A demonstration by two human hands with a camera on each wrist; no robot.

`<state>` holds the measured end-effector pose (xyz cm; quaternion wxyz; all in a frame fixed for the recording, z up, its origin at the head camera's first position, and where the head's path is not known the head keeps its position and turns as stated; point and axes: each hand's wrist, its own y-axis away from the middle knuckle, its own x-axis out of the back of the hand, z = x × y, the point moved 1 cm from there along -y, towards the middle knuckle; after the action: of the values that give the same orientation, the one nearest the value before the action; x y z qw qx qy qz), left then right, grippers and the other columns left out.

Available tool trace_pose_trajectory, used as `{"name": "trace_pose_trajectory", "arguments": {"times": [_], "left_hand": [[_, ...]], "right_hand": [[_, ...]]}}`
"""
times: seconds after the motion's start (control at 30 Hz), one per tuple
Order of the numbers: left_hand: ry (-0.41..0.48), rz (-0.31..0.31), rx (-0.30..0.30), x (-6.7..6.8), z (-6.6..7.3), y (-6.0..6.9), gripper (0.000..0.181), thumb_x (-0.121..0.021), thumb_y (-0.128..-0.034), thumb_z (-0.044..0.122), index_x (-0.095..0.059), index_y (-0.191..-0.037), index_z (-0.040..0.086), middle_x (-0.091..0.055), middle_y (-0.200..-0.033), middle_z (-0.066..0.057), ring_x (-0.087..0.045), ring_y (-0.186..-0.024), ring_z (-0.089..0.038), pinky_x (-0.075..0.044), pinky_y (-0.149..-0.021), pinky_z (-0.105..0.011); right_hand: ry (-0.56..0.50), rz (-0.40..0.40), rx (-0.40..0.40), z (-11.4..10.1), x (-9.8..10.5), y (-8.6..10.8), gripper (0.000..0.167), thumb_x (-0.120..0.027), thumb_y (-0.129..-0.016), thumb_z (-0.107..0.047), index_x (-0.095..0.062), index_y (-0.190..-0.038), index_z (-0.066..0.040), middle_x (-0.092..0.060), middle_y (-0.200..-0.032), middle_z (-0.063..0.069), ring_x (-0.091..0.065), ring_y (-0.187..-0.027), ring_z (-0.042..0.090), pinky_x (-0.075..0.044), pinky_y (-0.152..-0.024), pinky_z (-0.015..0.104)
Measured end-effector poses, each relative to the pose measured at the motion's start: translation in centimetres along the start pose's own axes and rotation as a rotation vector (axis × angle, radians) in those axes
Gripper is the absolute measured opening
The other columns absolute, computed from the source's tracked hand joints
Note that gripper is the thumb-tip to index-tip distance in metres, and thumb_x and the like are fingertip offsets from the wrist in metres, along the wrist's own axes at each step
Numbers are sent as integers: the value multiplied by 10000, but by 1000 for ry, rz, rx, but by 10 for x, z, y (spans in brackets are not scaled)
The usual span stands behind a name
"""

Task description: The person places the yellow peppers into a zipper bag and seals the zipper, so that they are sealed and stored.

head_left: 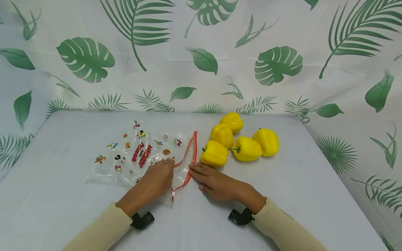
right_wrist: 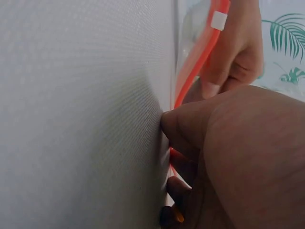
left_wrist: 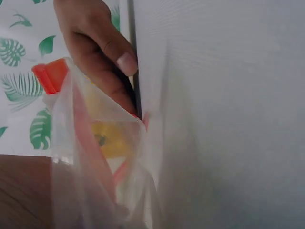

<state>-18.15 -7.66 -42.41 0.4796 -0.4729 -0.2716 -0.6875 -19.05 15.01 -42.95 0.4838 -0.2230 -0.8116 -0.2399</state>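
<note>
A clear bag (head_left: 143, 151) printed with cartoon figures and red lettering lies on the table, its red zip edge (head_left: 195, 151) facing right and its mouth parted. The left hand (head_left: 155, 178) grips the bag's upper film near the mouth with curled fingers; in the left wrist view the film (left_wrist: 62, 143) stands raised. The right hand (head_left: 219, 183) rests low on the table, its extended fingertips touching the lower red edge. In the right wrist view, the red edge (right_wrist: 198, 62) with a white slider (right_wrist: 219, 20) rises between the hands.
Several yellow bell peppers (head_left: 214, 154) sit grouped just right of the bag's mouth, beyond the right hand. Behind the white-covered table (head_left: 70, 214) hangs a leaf-printed sheet (head_left: 168, 73), which also extends along both sides.
</note>
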Motion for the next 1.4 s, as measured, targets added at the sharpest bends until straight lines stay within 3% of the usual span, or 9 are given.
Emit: {"name": "trace_pose_trajectory", "arguments": {"times": [0.17, 0.27, 0.4, 0.5, 0.63, 0.77, 0.9, 1.07, 1.4], "left_hand": [[104, 53, -20, 8, -3, 2, 464, -526, -975, 46, -404, -1420, 1, -612, -1240, -195, -631, -970, -224, -535, -800, -379], [153, 67, -35, 13, -4, 3, 545, -517, -960, -6, -329, -1462, 95, -542, -1351, -154, -600, -1050, -228, -507, -876, -396], [135, 44, -42, 17, -4, 2, 419, -536, -913, -74, -550, -1304, 75, -423, -1463, -177, -511, -1238, -319, -461, -957, -446], [88, 22, -35, 14, -3, 1, 306, -557, -908, -44, -653, -1193, 8, -486, -1395, -230, -538, -1207, -356, -485, -922, -451], [17, -28, 31, 7, 0, 2, 459, -584, -933, 182, -552, -1325, -56, -526, -1346, -243, -510, -1231, -380, -436, -969, -524], [-51, -135, 115, 5, 6, 6, 706, -626, -869, 330, -417, -1446, -19, -415, -1430, -281, -368, -1315, -470, -331, -965, -689], [37, -177, 168, 8, 8, 7, 780, -623, -861, 276, -296, -1495, -39, -355, -1480, -260, -352, -1338, -431, -333, -991, -656], [155, -112, 165, 16, 3, 5, 849, -629, -862, 215, -167, -1512, -80, -320, -1511, -233, -381, -1341, -334, -369, -1037, -512], [169, -9, 70, 28, -5, 1, 839, -617, -818, 139, -188, -1498, -104, -267, -1519, -272, -298, -1389, -353, -321, -1070, -500]], "right_hand": [[-1, 0, 8, 0, 0, 0, 576, -464, -1024, -182, -238, -1546, -90, -133, -1618, 10, -48, -1474, 222, -112, -1162, 386], [-1, -6, 10, 1, 0, 0, 576, -459, -1027, -185, -231, -1546, -86, -128, -1618, 16, -41, -1475, 225, -106, -1162, 386], [1, -11, 6, 0, 0, 0, 577, -456, -1028, -189, -226, -1548, -91, -123, -1619, 14, -36, -1475, 222, -105, -1162, 384], [2, -9, 5, 0, 0, 0, 577, -456, -1028, -186, -225, -1548, -91, -124, -1619, 14, -39, -1475, 223, -108, -1162, 385], [-1, -9, 4, 0, 0, 0, 580, -457, -1028, -190, -221, -1550, -96, -122, -1620, 9, -39, -1475, 214, -108, -1162, 378], [-7, -4, 6, 0, 0, 0, 583, -463, -1026, -191, -225, -1551, -102, -127, -1619, 10, -45, -1474, 214, -113, -1161, 387], [-4, 4, 17, 1, 0, 0, 583, -467, -1024, -180, -228, -1548, -92, -137, -1617, 24, -53, -1474, 229, -116, -1161, 393], [-11, 2, 17, 2, -1, 0, 583, -464, -1025, -186, -226, -1550, -95, -135, -1618, 18, -51, -1474, 220, -114, -1162, 390], [-12, 24, 19, -1, 1, 1, 586, -497, -1014, -211, -268, -1539, -89, -182, -1606, 24, -76, -1471, 223, -119, -1162, 389]]}}
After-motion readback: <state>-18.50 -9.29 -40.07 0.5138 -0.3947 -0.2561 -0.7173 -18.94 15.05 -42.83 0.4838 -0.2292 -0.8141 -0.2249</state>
